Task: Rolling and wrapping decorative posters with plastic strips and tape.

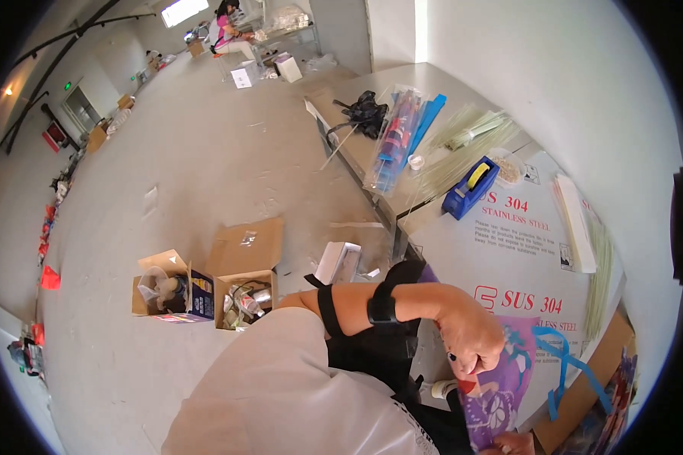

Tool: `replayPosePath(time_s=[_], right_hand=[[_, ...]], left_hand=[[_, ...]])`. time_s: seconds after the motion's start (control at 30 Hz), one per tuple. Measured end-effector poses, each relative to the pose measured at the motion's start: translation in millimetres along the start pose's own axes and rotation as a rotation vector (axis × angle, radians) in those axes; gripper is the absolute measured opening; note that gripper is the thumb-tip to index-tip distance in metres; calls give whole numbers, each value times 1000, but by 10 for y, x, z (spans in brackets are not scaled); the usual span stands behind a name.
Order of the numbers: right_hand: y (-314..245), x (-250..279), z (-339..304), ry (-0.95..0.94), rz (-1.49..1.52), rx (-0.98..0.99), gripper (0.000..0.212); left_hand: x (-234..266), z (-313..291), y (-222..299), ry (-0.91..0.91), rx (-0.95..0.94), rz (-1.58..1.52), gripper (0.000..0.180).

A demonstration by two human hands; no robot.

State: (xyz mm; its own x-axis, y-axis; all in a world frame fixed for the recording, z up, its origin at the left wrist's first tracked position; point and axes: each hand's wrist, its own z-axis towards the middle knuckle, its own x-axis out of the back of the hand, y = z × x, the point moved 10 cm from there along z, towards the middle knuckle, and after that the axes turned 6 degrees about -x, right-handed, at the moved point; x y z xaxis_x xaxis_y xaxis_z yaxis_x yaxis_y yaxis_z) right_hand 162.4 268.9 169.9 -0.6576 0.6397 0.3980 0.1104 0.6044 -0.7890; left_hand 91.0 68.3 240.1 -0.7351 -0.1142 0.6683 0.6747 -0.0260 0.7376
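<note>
A purple printed sheet (501, 394) with white and blue flower shapes is up in both hands at the near left edge of the tabletop (524, 262), close to the person's body. The left hand (474, 341) bends down over it, its fingers curled together and apparently clamped on the sheet. Of the right hand (512, 444) only a part shows, touching the sheet's lower end; I cannot tell how its fingers close.

The work looks to be under way: the sheet is in hand, not laid down flat. A blue ribbon (563, 364) trails loosely to the right of it, and whether the two are joined cannot be made out. How much is left cannot be judged from here.

Beside the ribbon, at the near right corner, is cardboard (569, 417) with colourful wrapped pieces (622, 390). Pale sticks (601, 280) and a long white strip (575, 224) lie along the right edge. Farther up the tabletop, whose surface carries printed film, come a blue tape dispenser (469, 191), a bowl (511, 168) of small bits, more thin sticks, a clear packet (398, 140) and, at the far left corner, a black bundle (366, 114).

On the grey floor (121, 250) stand open cartons (239, 254) and a white box (336, 262). Down the long room, a co-worker (228, 34) sits at another table.
</note>
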Motion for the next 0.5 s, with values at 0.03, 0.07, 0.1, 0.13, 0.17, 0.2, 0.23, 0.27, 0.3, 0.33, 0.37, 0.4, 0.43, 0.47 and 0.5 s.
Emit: replayPosePath(time_s=[0.03, 0.07, 0.1, 0.13, 0.17, 0.2, 0.23, 0.27, 0.3, 0.33, 0.37, 0.4, 0.43, 0.47, 0.5], right_hand=[[-156, 57, -13, 8, 4, -2, 13], [-668, -19, -90, -106, -110, 345, 20], [-1061, -175, -308, -216, -235, 680, 27], [-824, -154, -315, -171, -251, 551, 32], [-479, 15, -69, -242, -220, 586, 32], [-209, 139, 53, -163, -247, 490, 30], [91, 235, 155, -87, -272, 396, 29], [412, 375, 299, -15, -294, 306, 28], [690, 517, 451, 62, -316, 208, 28], [1083, 721, 506, 169, -342, 95, 28], [1463, 942, 530, 270, -365, -15, 29], [1890, 1449, 516, 576, -522, 55, 30], [1460, 1630, 612, 840, -679, 169, 33], [1314, 2116, 675, 844, -560, -76, 27], [1019, 2411, 288, 1095, -375, 114, 21]], left_hand=[[21, -2, -51, -7, -5, 1, 18], [19, -3, -154, -16, -7, -67, 18], [32, -20, -223, -23, -20, -135, 18], [60, -37, -436, -50, 124, -22, 18], [45, -108, -754, -24, 196, -55, 18], [-29, -75, -1021, -86, 211, 25, 17], [-79, -43, -1291, -147, 229, 104, 17], [-54, 0, -1527, -142, 242, 107, 17], [-62, 25, -1849, -197, 318, 100, 16], [-11, 132, -2001, -261, 365, 110, 15], [292, 256, -2168, -98, 460, 223, 14], [576, 321, -2265, 62, 551, 325, 12], [1010, 209, -1774, 156, 651, 584, 10], [1464, 392, -1624, 554, 287, 1152, 11], [1718, 492, -1042, 690, 108, 1432, 14]])
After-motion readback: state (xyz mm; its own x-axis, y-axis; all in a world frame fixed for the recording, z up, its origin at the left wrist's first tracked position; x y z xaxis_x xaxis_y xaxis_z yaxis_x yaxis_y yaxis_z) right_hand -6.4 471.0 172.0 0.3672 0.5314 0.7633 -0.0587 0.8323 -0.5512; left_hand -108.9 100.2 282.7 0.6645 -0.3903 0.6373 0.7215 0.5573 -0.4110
